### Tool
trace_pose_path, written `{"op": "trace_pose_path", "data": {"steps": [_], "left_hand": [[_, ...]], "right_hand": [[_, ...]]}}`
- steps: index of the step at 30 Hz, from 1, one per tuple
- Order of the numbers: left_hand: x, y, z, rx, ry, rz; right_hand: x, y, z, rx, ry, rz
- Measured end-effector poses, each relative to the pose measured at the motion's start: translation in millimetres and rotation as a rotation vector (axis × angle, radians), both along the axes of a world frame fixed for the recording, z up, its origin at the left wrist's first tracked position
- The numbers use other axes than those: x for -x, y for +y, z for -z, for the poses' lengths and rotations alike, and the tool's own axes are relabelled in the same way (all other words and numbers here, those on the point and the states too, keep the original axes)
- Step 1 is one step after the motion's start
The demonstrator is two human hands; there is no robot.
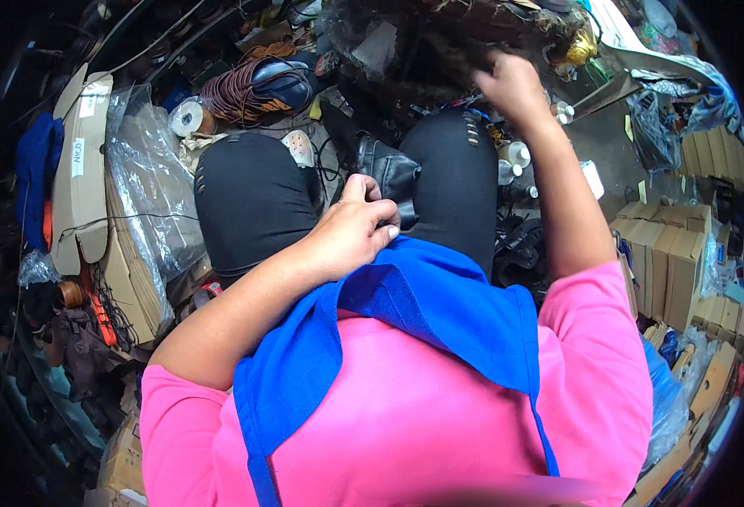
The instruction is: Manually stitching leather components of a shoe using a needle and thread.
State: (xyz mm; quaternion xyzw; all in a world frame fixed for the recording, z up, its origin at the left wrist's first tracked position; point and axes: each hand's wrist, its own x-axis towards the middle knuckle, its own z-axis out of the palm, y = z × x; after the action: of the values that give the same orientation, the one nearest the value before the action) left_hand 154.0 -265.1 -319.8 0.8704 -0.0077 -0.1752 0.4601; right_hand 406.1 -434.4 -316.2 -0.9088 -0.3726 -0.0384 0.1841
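Observation:
A black leather shoe (391, 176) rests between my knees, its lower part hidden by my hand and the blue apron (465, 287). My left hand (357, 226) is closed at the shoe's near edge, fingers curled in; whatever lies under the fingertips is hidden. Raised beyond my right knee (450, 156), my right hand (514, 91) is bent at the wrist with its fingers drawn together. Dark clutter behind it blends with the fingertips, so I cannot make out what they hold, if anything.
Left of my knees are a spool (187, 117), a bundle of brown cord (254, 89), clear plastic (156, 198) and long cardboard pieces (91, 160). Small white containers (517, 155) stand by my right knee. Stacked cardboard boxes (664, 253) line the right side.

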Motion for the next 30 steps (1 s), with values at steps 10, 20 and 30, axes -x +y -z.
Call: {"op": "trace_pose_path", "data": {"steps": [10, 20, 30], "left_hand": [[11, -5, -14, 0.001, -0.152, -0.003], [160, 114, -128, 0.489, -0.339, -0.924], [187, 156, -125, 0.544, -0.606, -1.066]], "right_hand": [[104, 72, -48, 0.687, 0.197, -0.825], [104, 85, -64, 0.418, -0.177, -0.615], [119, 176, -49, 0.152, -0.322, -0.403]]}}
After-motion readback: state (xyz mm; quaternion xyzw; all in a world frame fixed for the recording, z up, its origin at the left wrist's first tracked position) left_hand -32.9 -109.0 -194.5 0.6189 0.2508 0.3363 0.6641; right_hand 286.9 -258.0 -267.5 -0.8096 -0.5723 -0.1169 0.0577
